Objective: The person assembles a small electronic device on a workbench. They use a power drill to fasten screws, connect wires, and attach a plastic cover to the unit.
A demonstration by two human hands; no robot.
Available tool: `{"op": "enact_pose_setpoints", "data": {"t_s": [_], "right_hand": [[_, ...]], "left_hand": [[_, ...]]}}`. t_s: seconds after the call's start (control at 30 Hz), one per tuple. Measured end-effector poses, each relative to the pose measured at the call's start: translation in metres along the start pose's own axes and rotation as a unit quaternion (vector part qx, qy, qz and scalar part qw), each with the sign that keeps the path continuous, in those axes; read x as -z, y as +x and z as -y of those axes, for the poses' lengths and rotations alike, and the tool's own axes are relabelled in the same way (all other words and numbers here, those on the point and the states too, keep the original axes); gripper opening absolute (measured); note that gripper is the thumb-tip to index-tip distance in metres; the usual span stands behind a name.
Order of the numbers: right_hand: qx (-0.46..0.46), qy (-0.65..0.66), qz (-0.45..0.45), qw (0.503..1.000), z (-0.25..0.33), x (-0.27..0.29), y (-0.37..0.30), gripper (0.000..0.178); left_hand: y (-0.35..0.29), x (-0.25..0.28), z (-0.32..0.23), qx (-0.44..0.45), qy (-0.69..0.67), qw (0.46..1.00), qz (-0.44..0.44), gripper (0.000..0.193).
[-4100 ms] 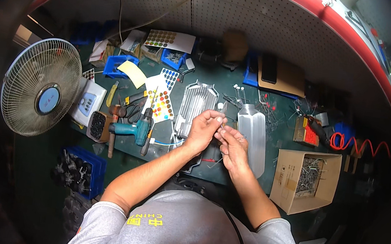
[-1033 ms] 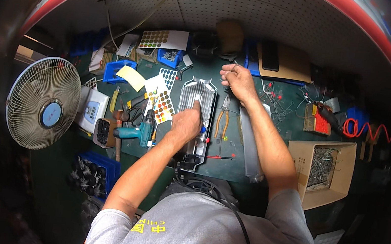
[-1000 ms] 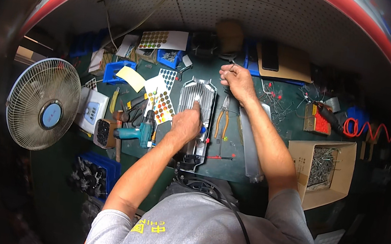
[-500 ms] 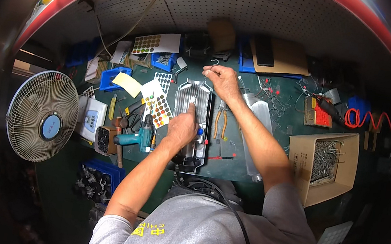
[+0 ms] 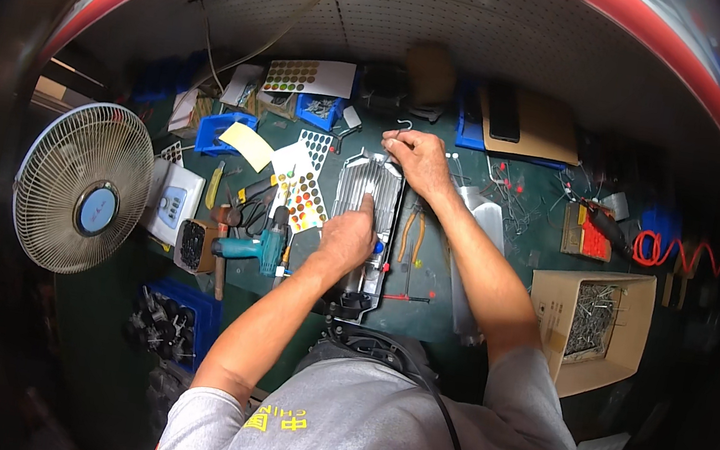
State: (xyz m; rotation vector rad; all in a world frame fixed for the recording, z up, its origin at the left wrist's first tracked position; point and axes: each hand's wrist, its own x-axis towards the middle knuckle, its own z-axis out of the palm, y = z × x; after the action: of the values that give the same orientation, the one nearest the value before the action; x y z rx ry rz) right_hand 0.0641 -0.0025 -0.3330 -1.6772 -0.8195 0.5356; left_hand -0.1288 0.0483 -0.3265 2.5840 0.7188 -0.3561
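A long silver metal housing with fins lies lengthwise on the green bench in front of me. My left hand rests over its middle, the index finger stretched along the fins and the other fingers curled; beneath the palm the view is blocked. Just past the housing's far right corner, my right hand pinches a small metal hook between thumb and fingertips. The hook's bent end sticks up beyond the fingers. A blue round part shows beside my left hand.
Left of the housing lie sticker sheets, a teal power drill and a hammer; a fan stands farther left. Orange-handled pliers and clear plastic sheeting are at right, then a cardboard box of metal pins.
The whole view has shifted slightly, so the bench appears farther right and lower. Both hands keep nearly the same pose, with the hook still pinched in the right.
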Motion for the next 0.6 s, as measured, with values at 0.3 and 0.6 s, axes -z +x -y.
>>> {"op": "enact_pose_setpoints", "data": {"t_s": [0.3,0.6], "right_hand": [[0.108,-0.106,0.081,0.985,0.011,-0.006,0.008,0.022],[0.193,-0.221,0.181,0.939,-0.015,-0.018,-0.017,0.015]], "left_hand": [[-0.002,-0.002,0.004,-0.017,0.008,1.0,-0.015,0.064],[-0.002,-0.002,0.006,-0.014,-0.007,1.0,0.0,0.065]]}}
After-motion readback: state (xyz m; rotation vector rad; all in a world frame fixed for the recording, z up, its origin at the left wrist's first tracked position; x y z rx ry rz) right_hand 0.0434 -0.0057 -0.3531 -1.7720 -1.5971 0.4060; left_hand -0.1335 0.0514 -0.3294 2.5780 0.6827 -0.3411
